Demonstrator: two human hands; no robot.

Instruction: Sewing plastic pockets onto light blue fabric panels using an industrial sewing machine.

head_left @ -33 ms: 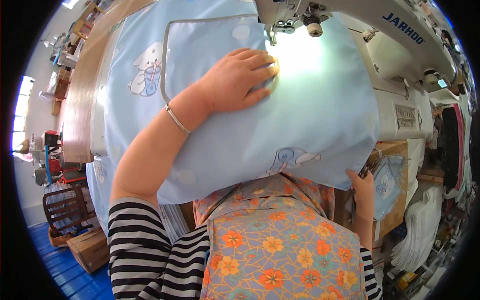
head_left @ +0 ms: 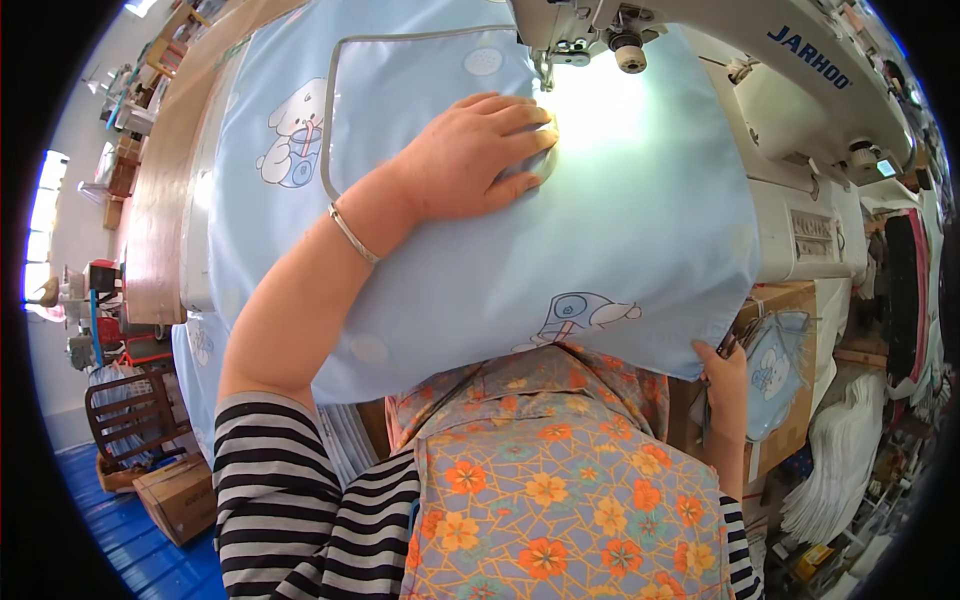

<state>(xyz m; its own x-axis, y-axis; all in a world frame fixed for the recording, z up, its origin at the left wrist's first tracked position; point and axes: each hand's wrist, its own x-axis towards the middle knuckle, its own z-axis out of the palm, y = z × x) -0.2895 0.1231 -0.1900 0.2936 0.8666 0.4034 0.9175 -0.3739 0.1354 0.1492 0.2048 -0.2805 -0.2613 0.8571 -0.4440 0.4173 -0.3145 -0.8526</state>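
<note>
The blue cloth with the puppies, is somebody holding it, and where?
Yes. The right hand pinches the blue cloth at its near right corner; the left hand presses flat on top by the sewing machine.

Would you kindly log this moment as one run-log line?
left hand: flat on blue fabric by needle | right hand: grip on fabric's lower corner | sewing machine: behind

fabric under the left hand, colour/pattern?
Light blue fabric with cartoon animal prints and grey piping, clearest in the head view.
</note>
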